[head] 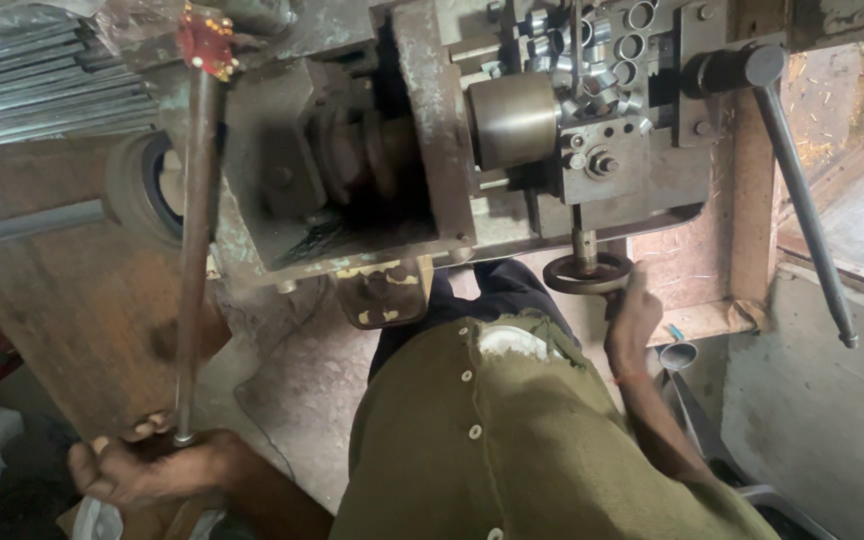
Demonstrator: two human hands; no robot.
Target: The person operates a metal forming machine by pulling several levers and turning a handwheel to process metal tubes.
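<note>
While the left hand (147,468) is closed around the lower end of a long metal lever rod (192,260), the right hand (635,305) is clamped on the rim of a small dark handwheel (586,272). The rod runs up steeply from the left hand to a red tag-like piece with yellow dots (206,40) at its top, near the upper left of the machine body (352,150). The handwheel sits on a short vertical shaft below the machine's grey slide block (617,150). Above that block, a pile of short shiny metal rings (612,45) lies in an open tray-like space. Right of the slide, a long dark handle bar (802,195) slants down over a pale concrete ledge (832,400), with open room around its free end. A stack of grey metal bars (32,80) lies at upper left. An olive buttoned shirt (522,440) fills the lower centre.
</note>
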